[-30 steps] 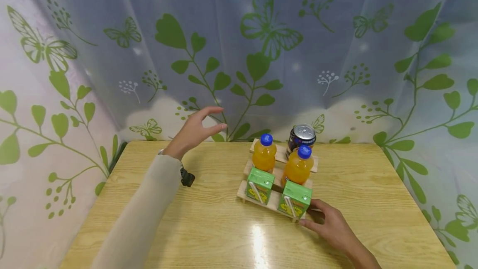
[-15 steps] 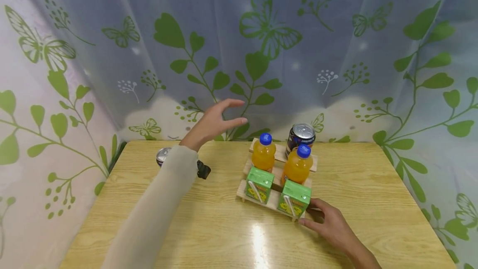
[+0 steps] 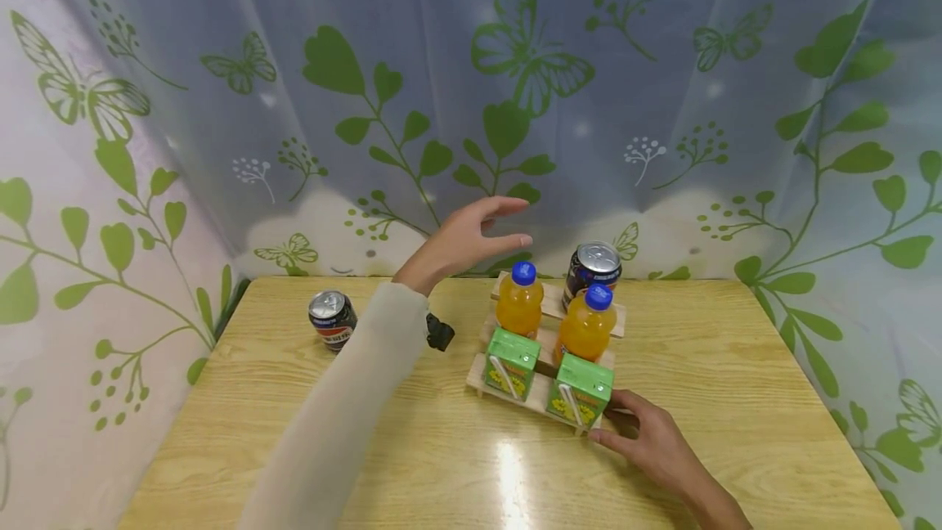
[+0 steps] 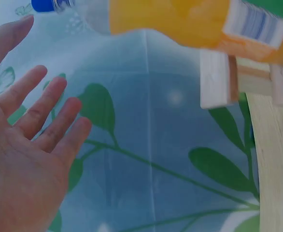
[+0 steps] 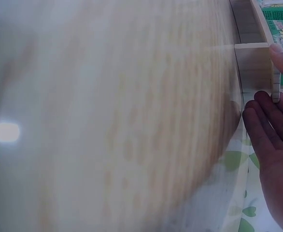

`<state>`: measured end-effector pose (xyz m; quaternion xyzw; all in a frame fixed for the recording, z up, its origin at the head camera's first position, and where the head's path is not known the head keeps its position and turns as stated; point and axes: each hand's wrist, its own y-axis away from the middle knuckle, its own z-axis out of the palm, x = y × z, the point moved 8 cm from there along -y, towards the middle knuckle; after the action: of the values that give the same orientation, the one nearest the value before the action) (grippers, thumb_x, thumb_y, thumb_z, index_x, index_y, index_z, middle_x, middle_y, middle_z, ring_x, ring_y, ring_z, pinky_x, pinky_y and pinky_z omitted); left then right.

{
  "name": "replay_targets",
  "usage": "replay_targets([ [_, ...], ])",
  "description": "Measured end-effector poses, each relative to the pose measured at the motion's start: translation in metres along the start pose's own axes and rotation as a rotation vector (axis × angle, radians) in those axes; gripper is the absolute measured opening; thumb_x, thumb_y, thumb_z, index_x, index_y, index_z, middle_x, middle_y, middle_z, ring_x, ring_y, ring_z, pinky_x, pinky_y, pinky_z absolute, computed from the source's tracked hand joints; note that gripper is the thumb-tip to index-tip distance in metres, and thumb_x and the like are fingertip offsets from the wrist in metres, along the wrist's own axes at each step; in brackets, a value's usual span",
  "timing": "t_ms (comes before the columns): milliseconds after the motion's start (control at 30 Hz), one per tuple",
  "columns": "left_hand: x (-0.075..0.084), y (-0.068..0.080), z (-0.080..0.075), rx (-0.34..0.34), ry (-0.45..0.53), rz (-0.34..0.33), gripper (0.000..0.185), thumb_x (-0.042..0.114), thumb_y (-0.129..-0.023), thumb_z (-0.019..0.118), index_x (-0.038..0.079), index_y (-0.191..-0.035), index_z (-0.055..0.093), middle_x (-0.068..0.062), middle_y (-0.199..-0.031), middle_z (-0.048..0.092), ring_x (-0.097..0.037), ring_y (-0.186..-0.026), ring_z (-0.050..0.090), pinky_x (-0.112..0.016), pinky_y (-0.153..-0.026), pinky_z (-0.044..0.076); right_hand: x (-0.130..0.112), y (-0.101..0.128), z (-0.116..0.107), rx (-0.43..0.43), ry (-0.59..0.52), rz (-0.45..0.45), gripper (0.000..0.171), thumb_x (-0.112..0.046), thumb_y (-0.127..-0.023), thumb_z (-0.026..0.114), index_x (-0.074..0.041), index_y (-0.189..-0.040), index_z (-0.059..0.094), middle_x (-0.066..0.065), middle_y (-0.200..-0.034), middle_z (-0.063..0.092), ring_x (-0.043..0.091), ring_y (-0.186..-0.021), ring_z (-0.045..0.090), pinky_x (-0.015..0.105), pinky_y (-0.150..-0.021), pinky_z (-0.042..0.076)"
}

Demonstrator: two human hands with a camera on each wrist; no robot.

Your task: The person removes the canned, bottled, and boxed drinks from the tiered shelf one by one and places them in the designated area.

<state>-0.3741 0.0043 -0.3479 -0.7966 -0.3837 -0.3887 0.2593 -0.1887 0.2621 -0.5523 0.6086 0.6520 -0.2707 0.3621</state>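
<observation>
A stepped wooden rack [image 3: 540, 389] stands on the table, carrying two juice boxes on its lowest step. The left green juice box [image 3: 511, 366] and right green juice box [image 3: 581, 391] both have straws on their fronts. Behind them are a left orange juice bottle [image 3: 519, 309] and a right orange juice bottle [image 3: 587, 332], both blue-capped. One dark soda can [image 3: 593, 272] occupies the top step's right part. My left hand [image 3: 471, 235], fingers spread in the left wrist view, hovers behind the left bottle, holding nothing. My right hand [image 3: 651, 440] grips the rack's front right corner between thumb and fingers.
Another dark soda can [image 3: 333, 321] stands on the table at the left, beside my left sleeve. A patterned curtain [image 3: 441, 105] hangs along the table's back edge and sides. A small black device [image 3: 440, 332] sits at my left wrist.
My left hand has moved right through the air, toward the top of the rack. The can at the left has come out from behind the left arm. My right hand has stayed put.
</observation>
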Motion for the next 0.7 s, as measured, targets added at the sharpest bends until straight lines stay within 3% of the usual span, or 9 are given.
replay_targets([
  [300, 0.022, -0.01, 0.012, -0.07, -0.049, 0.038, 0.069, 0.049, -0.103, 0.075, 0.029, -0.164, 0.05, 0.006, -0.168, 0.051, -0.016, -0.157, 0.046, -0.041, -0.132, 0.036, -0.004, 0.0, -0.002, 0.003, 0.0, -0.021, 0.062, -0.03, -0.092, 0.09, 0.001, -0.139, 0.067, 0.019, -0.136, 0.073, 0.038, -0.126, 0.071, 0.043, -0.103, 0.063],
  [700, 0.034, -0.019, 0.029, -0.133, -0.066, 0.04, 0.069, 0.05, -0.103, 0.075, 0.031, -0.164, 0.05, 0.009, -0.168, 0.049, -0.019, -0.158, 0.044, -0.042, -0.131, 0.038, -0.001, 0.0, 0.0, 0.01, 0.012, 0.006, 0.063, -0.029, -0.091, 0.092, 0.003, -0.138, 0.067, 0.02, -0.135, 0.073, 0.037, -0.125, 0.072, 0.044, -0.103, 0.063],
])
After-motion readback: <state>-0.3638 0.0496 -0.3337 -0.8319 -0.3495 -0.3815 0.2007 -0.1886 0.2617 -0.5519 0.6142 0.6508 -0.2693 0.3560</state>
